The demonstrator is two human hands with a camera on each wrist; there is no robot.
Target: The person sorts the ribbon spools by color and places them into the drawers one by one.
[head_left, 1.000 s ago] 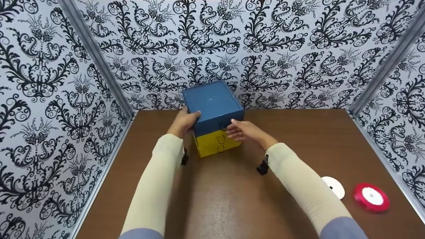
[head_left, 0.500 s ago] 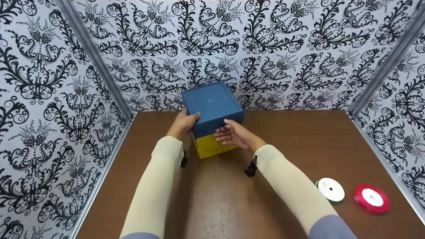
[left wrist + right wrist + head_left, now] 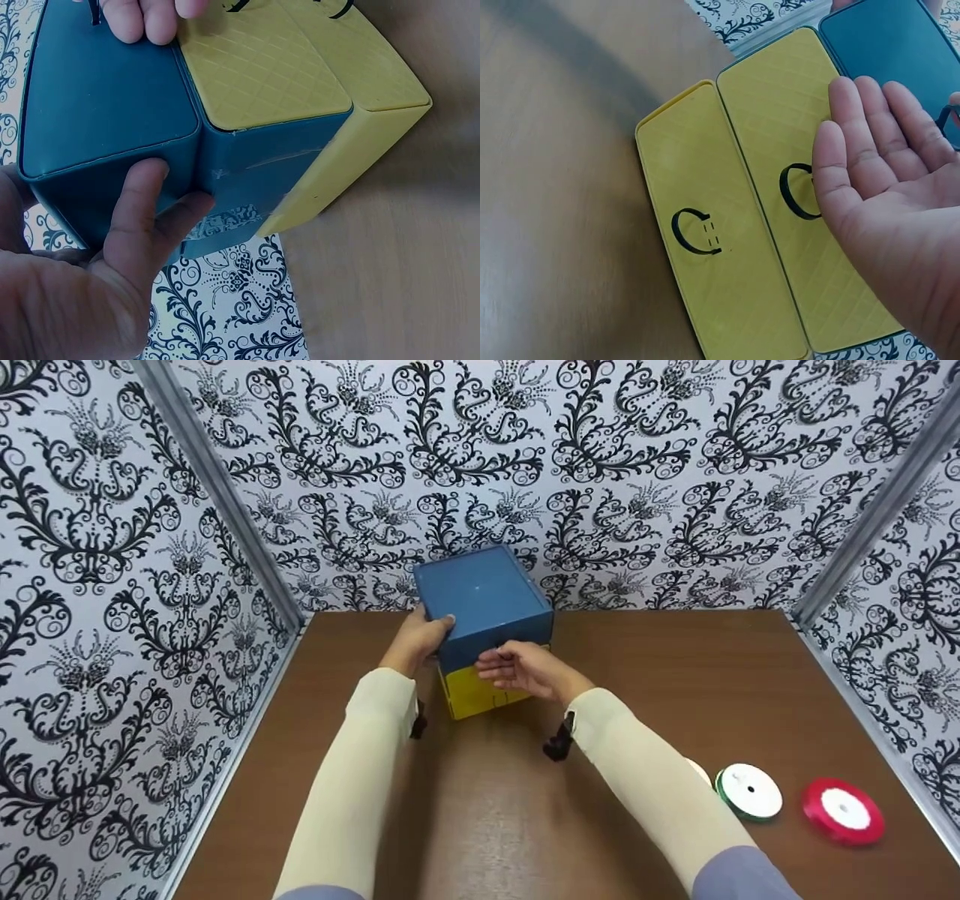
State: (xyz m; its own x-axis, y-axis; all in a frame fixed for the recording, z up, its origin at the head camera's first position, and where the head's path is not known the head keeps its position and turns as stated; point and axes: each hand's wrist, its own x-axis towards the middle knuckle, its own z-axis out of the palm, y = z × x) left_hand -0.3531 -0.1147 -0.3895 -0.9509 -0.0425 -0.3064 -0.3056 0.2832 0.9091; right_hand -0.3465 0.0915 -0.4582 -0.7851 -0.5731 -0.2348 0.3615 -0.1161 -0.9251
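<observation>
A three-tier drawer box with a blue top [image 3: 484, 589] stands at the back of the table. Its upper front is blue; the two lower fronts [image 3: 772, 135] are yellow with black loop pulls [image 3: 694, 231]. My left hand [image 3: 418, 636] grips the upper left side, thumb at the top edge; in the left wrist view its fingers [image 3: 139, 202] spread against the blue side. My right hand [image 3: 529, 667] is at the upper front, palm turned in, with long fingers overlapping the yellow front. At the right wrist view's edge, its thumb tip meets the top black loop [image 3: 946, 120].
On the right of the brown table [image 3: 675, 682] lie a white-faced ribbon spool with green edge [image 3: 750, 791] and a red ribbon spool [image 3: 844, 811]. Another pale spool [image 3: 699, 771] is partly hidden by my right sleeve. Patterned walls [image 3: 630, 510] enclose the table.
My right hand has moved left across the front of the box to the top loop. The left hand keeps its grip, and the box stays in place.
</observation>
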